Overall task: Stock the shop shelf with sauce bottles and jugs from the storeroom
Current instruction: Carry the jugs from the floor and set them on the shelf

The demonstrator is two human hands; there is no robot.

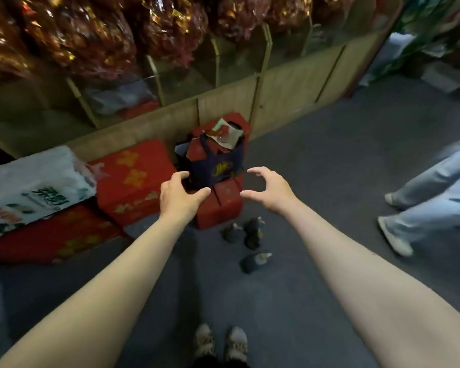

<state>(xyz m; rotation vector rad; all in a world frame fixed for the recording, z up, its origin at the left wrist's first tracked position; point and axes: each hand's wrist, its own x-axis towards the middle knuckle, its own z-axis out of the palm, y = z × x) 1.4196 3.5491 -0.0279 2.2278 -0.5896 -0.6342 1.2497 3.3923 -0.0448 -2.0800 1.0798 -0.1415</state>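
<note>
Three dark sauce bottles stand on the grey floor: one [232, 232], a second [253, 233] beside it, and a third [255, 262] nearer to me. Both my arms reach forward above them. My left hand [179, 195] hovers with loosely curved fingers in front of a dark blue bag [218, 166] that sits on a red box [219, 208]. My right hand [270, 191] hangs to the right of the bag, fingers and thumb spread in a curve, holding nothing. Neither hand touches the bottles.
Red gift boxes [133, 181] and a white printed sack [32, 187] lie at the left against a wooden glass-fronted counter [223, 102]. Wrapped red bundles [91, 35] sit above it. Another person's legs [430, 192] cross the floor at right. My shoes [221, 343] show below.
</note>
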